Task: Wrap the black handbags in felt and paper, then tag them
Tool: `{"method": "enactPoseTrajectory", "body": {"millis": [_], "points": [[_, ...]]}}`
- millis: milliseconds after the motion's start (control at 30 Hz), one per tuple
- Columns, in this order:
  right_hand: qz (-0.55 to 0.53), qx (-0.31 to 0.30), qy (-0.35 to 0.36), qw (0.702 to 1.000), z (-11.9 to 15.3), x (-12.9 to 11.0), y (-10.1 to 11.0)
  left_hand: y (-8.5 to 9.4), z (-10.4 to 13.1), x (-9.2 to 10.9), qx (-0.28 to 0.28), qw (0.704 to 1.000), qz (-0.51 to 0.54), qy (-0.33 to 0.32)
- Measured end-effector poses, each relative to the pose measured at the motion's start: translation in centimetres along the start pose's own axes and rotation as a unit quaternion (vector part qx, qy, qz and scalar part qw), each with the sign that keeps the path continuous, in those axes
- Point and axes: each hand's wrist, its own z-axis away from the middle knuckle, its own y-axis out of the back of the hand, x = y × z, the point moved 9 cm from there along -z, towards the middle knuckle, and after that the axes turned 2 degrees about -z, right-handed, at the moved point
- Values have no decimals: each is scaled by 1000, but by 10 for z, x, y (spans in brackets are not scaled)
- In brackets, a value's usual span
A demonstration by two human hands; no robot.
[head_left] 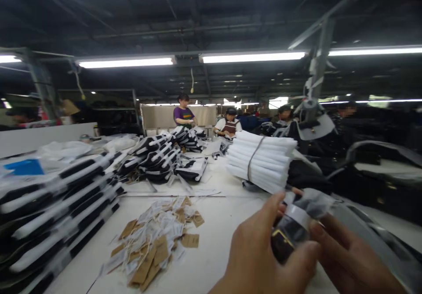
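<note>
My left hand (260,250) is closed around a small black item (286,237) with gold-coloured metal trim and a white band, low at the right of the view. On its right side, my right hand (352,252) pinches the item by the white band and the clear, crumpled wrapping (313,204) at its top. Just beyond both hands lies a stack of folded white sheets (260,160) tied with a dark band. Left of my hands, brown and white tags (158,241) with strings lie in a loose pile.
Black-and-white wrapped goods (62,210) are stacked at the left, with more piles (151,157) farther back on the white table (214,237). Black bags (369,179) crowd the right side. A person in purple (183,114) and another in a brown apron (230,125) are behind.
</note>
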Motion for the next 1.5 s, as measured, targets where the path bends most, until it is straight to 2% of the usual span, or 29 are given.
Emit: {"method": "enactPoseTrajectory", "body": {"millis": [100, 200, 367, 433, 600, 667, 800, 900, 967, 1133, 1333, 1500], "points": [[-55, -14, -47, 997, 7, -8, -12, -5, 1, 6, 13, 993, -105, -50], [-99, -42, -57, 993, 11, -18, -21, -8, 1, 10, 46, 980, -180, -77], [-94, -87, -31, 991, 15, -27, -22, -7, 4, 16, 94, 973, -193, -81], [-82, -72, -27, 994, 16, -23, -13, -7, 6, 17, 92, 976, -183, -72], [-4, 34, 8, 999, 22, -6, 24, 3, 8, 17, 107, 983, -147, -26], [11, 32, 18, 999, 24, 0, 28, 8, 6, 13, 102, 988, -116, 2], [-17, -10, 2, 1000, 22, 17, 20, 15, 6, 5, 83, 990, -108, 40], [-42, -6, -6, 999, 18, 28, 16, 14, 9, 3, 68, 990, -107, 54], [-57, -11, -1, 998, 16, 30, 10, 13, 11, 2, 61, 992, -91, 67], [-130, -99, -23, 986, 17, 23, -17, 9, 11, 4, 37, 992, -80, 85], [-110, -24, -8, 994, 11, 16, -6, 12, 10, 7, 29, 990, -117, 67], [-67, -20, 19, 997, 6, 11, -7, 6, 3, 27, -9, 992, -120, 34]]}}
